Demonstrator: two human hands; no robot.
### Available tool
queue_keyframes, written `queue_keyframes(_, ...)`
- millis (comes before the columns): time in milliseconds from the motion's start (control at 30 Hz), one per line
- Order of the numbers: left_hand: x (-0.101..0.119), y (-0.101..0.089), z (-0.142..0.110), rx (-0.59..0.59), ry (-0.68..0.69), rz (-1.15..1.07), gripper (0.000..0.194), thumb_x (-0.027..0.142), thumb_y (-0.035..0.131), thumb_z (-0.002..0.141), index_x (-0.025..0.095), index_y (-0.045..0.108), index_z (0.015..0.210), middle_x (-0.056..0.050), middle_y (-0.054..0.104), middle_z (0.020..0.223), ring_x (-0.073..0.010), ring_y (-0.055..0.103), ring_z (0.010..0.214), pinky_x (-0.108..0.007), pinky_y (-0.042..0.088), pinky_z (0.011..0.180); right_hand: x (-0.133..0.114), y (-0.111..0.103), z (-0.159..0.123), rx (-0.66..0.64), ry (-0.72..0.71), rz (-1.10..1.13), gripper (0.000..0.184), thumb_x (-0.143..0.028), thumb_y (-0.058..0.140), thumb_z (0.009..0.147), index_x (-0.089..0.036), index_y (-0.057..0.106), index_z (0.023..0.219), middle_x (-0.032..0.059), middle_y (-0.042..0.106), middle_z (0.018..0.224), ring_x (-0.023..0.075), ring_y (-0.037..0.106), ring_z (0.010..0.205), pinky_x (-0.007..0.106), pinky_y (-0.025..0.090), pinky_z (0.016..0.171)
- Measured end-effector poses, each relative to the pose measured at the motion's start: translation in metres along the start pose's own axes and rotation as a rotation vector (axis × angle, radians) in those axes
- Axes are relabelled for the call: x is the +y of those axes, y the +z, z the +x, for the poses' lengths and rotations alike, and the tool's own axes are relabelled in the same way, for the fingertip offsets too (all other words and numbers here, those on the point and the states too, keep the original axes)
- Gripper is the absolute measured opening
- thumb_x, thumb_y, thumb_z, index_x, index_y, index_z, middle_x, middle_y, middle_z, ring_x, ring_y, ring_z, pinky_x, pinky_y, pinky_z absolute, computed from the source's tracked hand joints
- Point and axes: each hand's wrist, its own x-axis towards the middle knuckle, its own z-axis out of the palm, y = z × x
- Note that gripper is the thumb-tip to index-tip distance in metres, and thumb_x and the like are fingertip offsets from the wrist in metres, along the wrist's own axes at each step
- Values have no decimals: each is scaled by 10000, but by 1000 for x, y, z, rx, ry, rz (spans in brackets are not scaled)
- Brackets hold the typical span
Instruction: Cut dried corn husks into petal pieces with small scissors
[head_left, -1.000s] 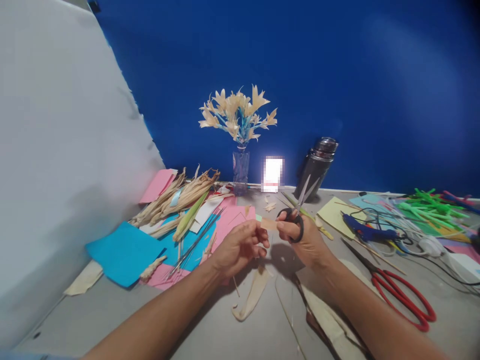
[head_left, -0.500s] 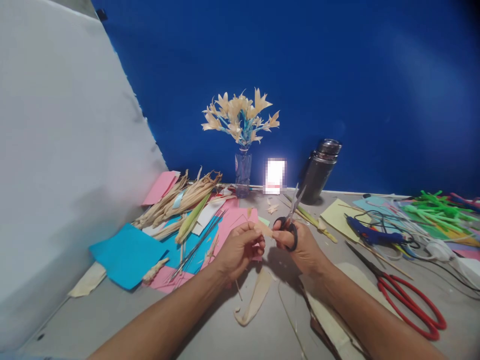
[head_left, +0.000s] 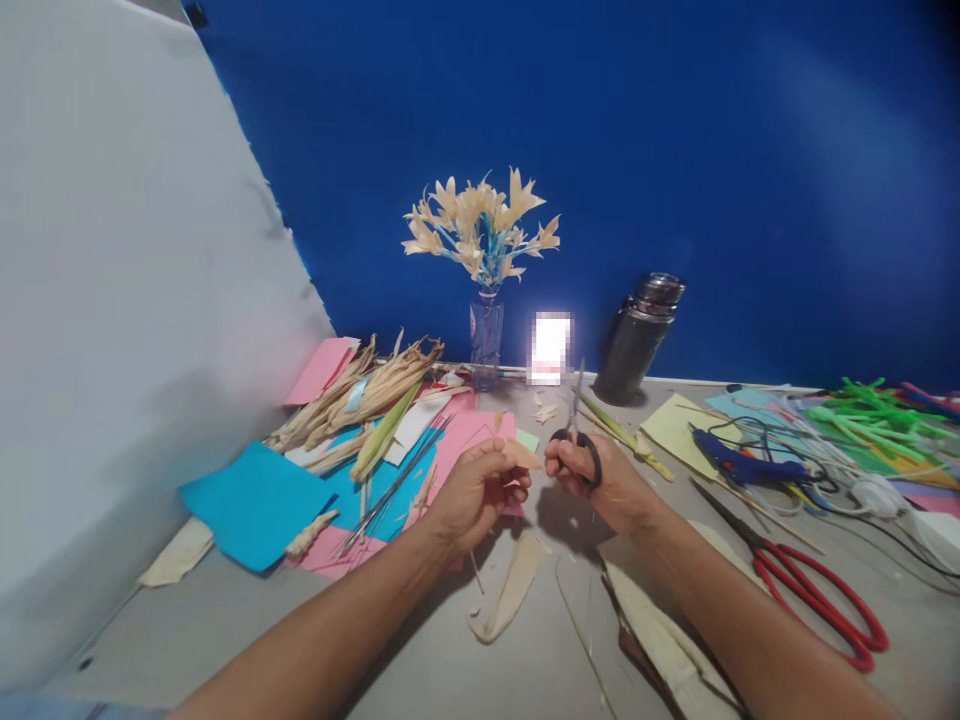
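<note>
My left hand (head_left: 484, 490) pinches a small pale piece of corn husk (head_left: 525, 456) between thumb and fingers, its tip pointing right. Just right of it, my right hand (head_left: 600, 480) grips small black-handled scissors (head_left: 577, 425), whose blades point up and away from the husk. A narrow gap separates the husk tip from my right fingertips. On the table below lies a curled husk strip (head_left: 514, 590). Larger husk pieces (head_left: 675, 640) rest partly under my right forearm.
Dried husks (head_left: 367, 395), blue paper (head_left: 255, 505) and pink paper (head_left: 469, 440) lie left. Husk flowers (head_left: 480, 225) stand in a clear bottle (head_left: 487, 340) beside a dark flask (head_left: 641, 340). Red-handled scissors (head_left: 817, 600), a blue glue gun (head_left: 742, 462) and green pipe cleaners (head_left: 870, 420) lie right.
My right fingers have come off the husk piece, which now stays in my left hand alone. The small scissors have turned more upright.
</note>
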Motion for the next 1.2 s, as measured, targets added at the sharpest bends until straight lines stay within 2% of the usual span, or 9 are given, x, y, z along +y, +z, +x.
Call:
queue_keyframes(133,4,-1,2,55,35,3,185,188,720,630,155,563,722,-23,626,656,-120,572,603,-226,439,556,-2,-1,-3,-158,16,-188,641,-749,616,753,-123,694,863,89,685,751,113,465,517,261,299,505)
queue_keyframes(233,7,-4,4,90,59,-21,210,174,717,611,170,528,703,-1,613,640,-110,565,574,-228,437,562,-3,0,-5,-276,61,-305,704,-805,575,743,-120,699,847,96,690,738,120,483,517,261,318,506)
queue_keyframes(333,9,-7,6,101,91,-14,185,184,701,618,170,531,691,13,595,609,-101,541,538,-225,422,549,0,0,-5,-344,112,-325,747,-834,558,729,-110,701,842,100,685,710,118,484,505,255,316,491)
queue_keyframes(433,10,-8,6,97,120,11,147,191,684,636,164,542,667,16,577,577,-97,520,525,-224,409,540,4,3,-6,-361,120,-311,768,-844,567,711,-99,697,843,102,674,688,111,469,493,252,312,483)
queue_keyframes(633,12,-5,5,114,130,21,149,223,686,665,155,556,644,0,593,597,-103,541,544,-228,417,555,8,14,-14,-313,185,-209,718,-811,605,716,-109,685,841,72,646,652,103,476,485,227,287,448)
queue_keyframes(867,11,-6,6,117,225,62,141,222,658,693,149,576,604,-14,594,589,-113,539,538,-240,426,540,7,16,-10,-392,144,-238,745,-838,586,693,-104,701,743,76,661,610,90,444,439,224,296,435)
queue_keyframes(967,12,-5,6,135,266,55,137,209,648,701,153,567,606,-13,588,599,-117,548,559,-243,445,554,9,16,-10,-375,148,-217,741,-829,601,689,-98,706,753,83,670,616,92,446,444,226,298,437)
queue_keyframes(1200,10,-4,9,214,252,-32,117,244,653,703,156,579,682,-10,592,632,-127,565,578,-250,458,549,13,22,-11,-353,124,-242,660,-753,635,731,-98,704,774,84,697,658,93,459,496,230,331,496)
